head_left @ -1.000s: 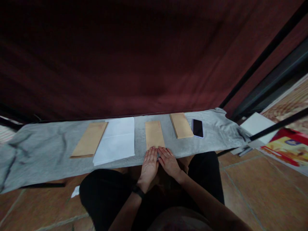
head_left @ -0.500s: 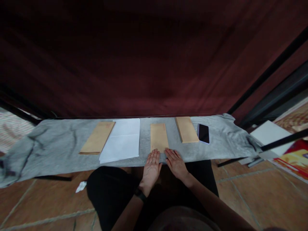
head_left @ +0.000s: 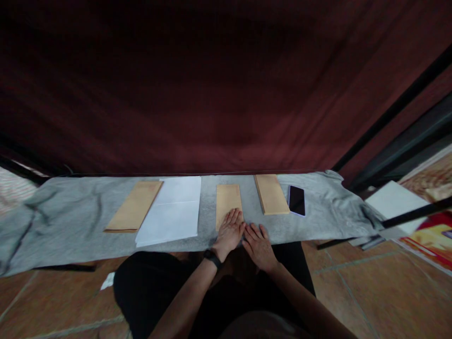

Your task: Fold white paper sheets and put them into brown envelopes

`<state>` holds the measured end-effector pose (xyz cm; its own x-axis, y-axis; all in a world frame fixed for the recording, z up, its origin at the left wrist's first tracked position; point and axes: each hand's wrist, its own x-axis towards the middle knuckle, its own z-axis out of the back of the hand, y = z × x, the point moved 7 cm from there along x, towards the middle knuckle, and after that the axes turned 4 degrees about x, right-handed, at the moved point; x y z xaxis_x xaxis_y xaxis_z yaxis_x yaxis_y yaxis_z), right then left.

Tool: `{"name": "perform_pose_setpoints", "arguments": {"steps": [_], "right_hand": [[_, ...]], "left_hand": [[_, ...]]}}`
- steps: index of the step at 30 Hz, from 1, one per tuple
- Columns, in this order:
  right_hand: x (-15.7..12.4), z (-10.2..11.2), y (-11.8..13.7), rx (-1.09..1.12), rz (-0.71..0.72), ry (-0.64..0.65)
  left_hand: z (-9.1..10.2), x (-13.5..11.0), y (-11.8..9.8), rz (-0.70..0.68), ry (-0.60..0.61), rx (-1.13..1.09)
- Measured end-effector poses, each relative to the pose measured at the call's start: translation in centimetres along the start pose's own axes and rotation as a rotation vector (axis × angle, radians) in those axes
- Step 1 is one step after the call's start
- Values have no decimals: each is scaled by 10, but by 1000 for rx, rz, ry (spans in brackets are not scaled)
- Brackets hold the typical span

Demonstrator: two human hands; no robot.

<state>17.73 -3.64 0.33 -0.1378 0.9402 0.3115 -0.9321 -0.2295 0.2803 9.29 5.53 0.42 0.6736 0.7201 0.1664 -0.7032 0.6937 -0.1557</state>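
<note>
A single brown envelope [head_left: 228, 200] lies flat in front of me on the grey cloth [head_left: 208, 207]. My left hand [head_left: 230, 233], a dark band on its wrist, rests flat over the envelope's near end with its fingers stretched out. Just to its right, my right hand [head_left: 258, 245] lies palm down on the cloth beside the envelope's near corner, its fingers spread and holding nothing. White paper sheets [head_left: 173, 214] with a crease across them lie to the left, partly beneath a stack of brown envelopes [head_left: 136, 207]. Another envelope stack [head_left: 272, 195] sits to the right.
A phone [head_left: 296, 200] lies right of the right-hand stack. Behind the narrow cloth-covered surface hangs a dark red curtain [head_left: 226, 132]. A black bar [head_left: 420, 212] crosses at the right, near a white box [head_left: 395, 202]. Crumpled tissue [head_left: 108, 281] lies on the tiled floor.
My left hand has slid forward and to the right, farther onto the envelope. My right hand has come off the envelope's near edge onto the cloth. The view has shifted slightly.
</note>
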Motion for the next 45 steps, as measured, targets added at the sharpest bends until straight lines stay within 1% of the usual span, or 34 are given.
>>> {"name": "perform_pose_setpoints", "arguments": {"steps": [5, 8, 12, 16, 20, 23, 26, 31, 34, 37, 40, 45], "right_hand": [[2, 1, 0, 7, -24, 3], [3, 3, 1, 5, -21, 6], [3, 6, 3, -6, -9, 11], [4, 6, 3, -17, -9, 31], [4, 6, 4, -24, -5, 39], [4, 7, 4, -15, -13, 42], [4, 7, 3, -1, -21, 41], [4, 4, 1, -8, -7, 30], [3, 0, 0, -10, -14, 24], [2, -2, 0, 2, -15, 17], [1, 0, 0, 12, -22, 17], [0, 4, 1, 22, -35, 23]], "left_hand": [[-12, 41, 19, 46, 28, 25], [-14, 67, 32, 89, 18, 24], [-14, 98, 46, 108, 4, 8], [-16, 117, 58, 126, -14, -4], [-18, 122, 66, 145, -13, -19], [-19, 114, 66, 167, -1, -25], [-16, 99, 62, 170, 16, -26], [-7, 69, 49, 88, 14, -22], [-5, 49, 43, 59, 22, -15], [-4, 25, 36, 16, 40, -9], [-1, -3, 27, -34, 49, -11], [9, -53, 14, -61, -8, 5]]}}
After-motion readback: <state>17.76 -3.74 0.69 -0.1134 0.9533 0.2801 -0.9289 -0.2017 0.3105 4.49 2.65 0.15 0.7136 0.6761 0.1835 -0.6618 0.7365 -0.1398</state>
